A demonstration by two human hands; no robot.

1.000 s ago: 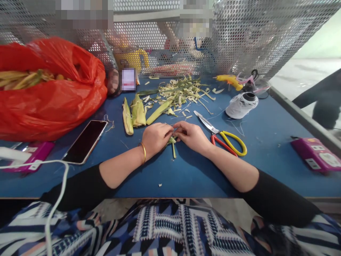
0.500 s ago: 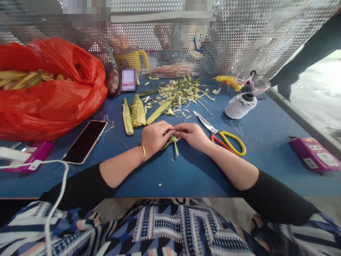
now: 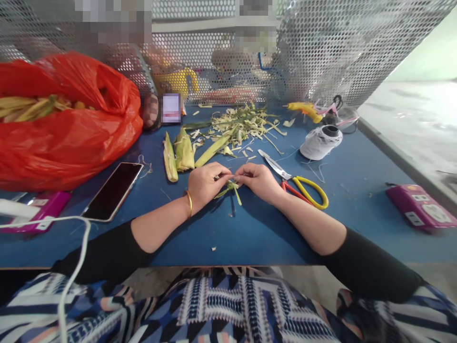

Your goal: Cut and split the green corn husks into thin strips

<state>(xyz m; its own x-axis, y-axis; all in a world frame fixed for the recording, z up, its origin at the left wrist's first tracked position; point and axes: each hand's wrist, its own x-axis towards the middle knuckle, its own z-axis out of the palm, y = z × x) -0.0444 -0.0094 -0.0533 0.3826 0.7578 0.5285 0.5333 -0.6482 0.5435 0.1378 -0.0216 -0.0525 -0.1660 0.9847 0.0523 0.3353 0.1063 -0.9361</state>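
My left hand (image 3: 204,183), with a gold bangle at the wrist, and my right hand (image 3: 259,180) meet at the middle of the blue table (image 3: 250,233). Both pinch a small bundle of green and yellow leaf strips (image 3: 230,188) between their fingertips, just above the tabletop. Yellow-handled scissors (image 3: 296,181) lie directly right of my right hand. Folded leaf pieces (image 3: 178,153) lie just beyond my left hand.
A red plastic bag (image 3: 67,128) of leaves fills the far left. A phone (image 3: 114,190) lies left of my arm, with a white cable (image 3: 71,267) and pink device (image 3: 43,209). Leaf scraps (image 3: 243,125), a thread spool (image 3: 321,142), a glue gun (image 3: 303,109) and a pink box (image 3: 421,213) stand around. A mesh screen (image 3: 321,52) closes the back.
Both hands have stayed together, working the leaf strips; the bundle's loose ends have shifted slightly. A dark figure at the right edge has left the view.
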